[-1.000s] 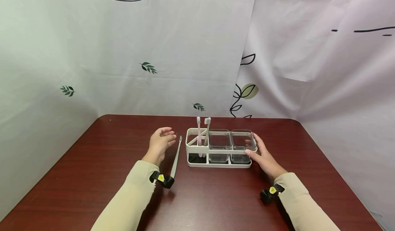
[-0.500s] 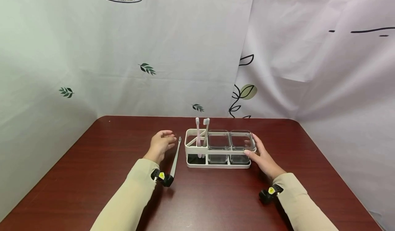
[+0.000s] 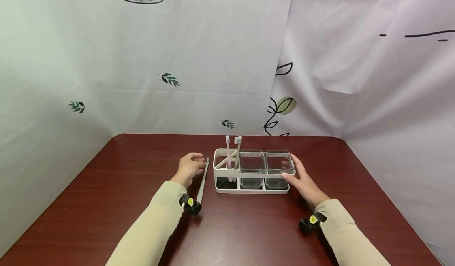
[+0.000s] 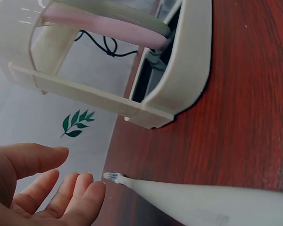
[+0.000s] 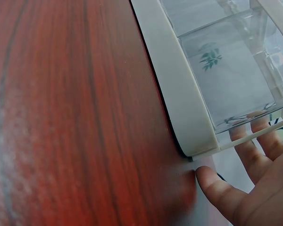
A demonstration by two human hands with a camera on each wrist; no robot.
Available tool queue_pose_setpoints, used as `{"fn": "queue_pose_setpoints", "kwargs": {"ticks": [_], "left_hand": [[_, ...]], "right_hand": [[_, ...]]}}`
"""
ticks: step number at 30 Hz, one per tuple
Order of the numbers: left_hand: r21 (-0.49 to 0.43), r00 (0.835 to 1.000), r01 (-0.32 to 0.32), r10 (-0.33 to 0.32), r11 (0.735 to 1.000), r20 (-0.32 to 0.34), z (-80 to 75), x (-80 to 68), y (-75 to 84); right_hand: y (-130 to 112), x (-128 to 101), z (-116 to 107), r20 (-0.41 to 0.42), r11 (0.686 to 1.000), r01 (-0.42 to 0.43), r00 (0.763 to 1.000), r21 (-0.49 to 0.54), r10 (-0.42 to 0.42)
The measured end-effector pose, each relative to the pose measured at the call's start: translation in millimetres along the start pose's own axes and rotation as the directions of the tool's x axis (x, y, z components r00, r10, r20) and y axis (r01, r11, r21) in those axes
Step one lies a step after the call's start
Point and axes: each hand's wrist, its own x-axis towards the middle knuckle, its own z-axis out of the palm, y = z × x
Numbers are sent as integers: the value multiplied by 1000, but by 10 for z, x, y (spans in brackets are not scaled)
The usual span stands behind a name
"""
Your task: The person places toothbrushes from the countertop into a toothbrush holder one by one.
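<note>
A white toothbrush (image 3: 202, 187) lies on the table, its bristles pointing to the back. My left hand (image 3: 190, 168) is at its head end; in the left wrist view the thumb and fingers are spread apart beside the bristles (image 4: 112, 177), with nothing held. To the right stands a cream toothbrush holder (image 3: 256, 175). A pink toothbrush (image 3: 228, 155) and a pale toothbrush (image 3: 237, 151) stand in its left compartment, and two clear cups (image 3: 252, 163) fill the others. My right hand (image 3: 306, 183) holds the holder's right end, thumb at the front corner and fingers around the side.
The reddish-brown table (image 3: 106, 210) has rounded back corners. White patterned cloth (image 3: 199, 52) hangs close behind it and along its sides. Each sleeve carries a small black wrist camera (image 3: 194, 208).
My left hand has moved slightly right and forward, bringing its fingertips up to the lying toothbrush's head. The right hand and holder stay in place.
</note>
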Motion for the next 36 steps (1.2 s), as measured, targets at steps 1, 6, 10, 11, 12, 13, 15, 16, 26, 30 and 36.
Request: {"fn": "queue_pose_setpoints", "kwargs": {"ticks": [1, 6, 10, 11, 12, 13, 15, 16, 26, 30, 36], "left_hand": [[10, 1000, -1, 1, 1000, 1, 7, 5, -7], [64, 1000, 13, -13, 998, -5, 19, 26, -33], [89, 999, 32, -31, 996, -13, 15, 38, -47], [92, 999, 38, -37, 995, -14, 14, 43, -51], [95, 999, 43, -42, 995, -14, 14, 48, -54], [97, 999, 47, -46, 994, -14, 14, 52, -56], [99, 999, 52, -51, 994, -8, 17, 63, -63], [104, 999, 53, -53, 993, -5, 18, 67, -67], [155, 999, 50, -52, 987, 10, 27, 73, -86], [189, 999, 37, -41, 981, 17, 34, 59, -86], [245, 1000, 12, -12, 970, 0, 63, 71, -92]], "right_hand": [[1, -2, -2, -1, 1000, 2, 1000, 3, -2], [10, -8, -9, 2, 1000, 6, 1000, 8, -6], [19, -3, -12, 9, 1000, 2, 1000, 3, -2], [20, -1, -11, 8, 1000, -1, 1000, 3, 1], [20, 0, -11, 10, 1000, 0, 1000, 5, 0], [22, 2, -10, 7, 1000, -1, 1000, 5, 1], [22, 4, -9, 4, 1000, -2, 1000, 4, 2], [21, 5, -7, 4, 1000, -1, 1000, 4, 1], [16, 15, 3, 3, 1000, 1, 1000, 8, -1], [21, 10, 5, 3, 1000, 1, 1000, 17, -1], [28, 12, 7, -2, 999, 8, 1000, 42, -8]]}}
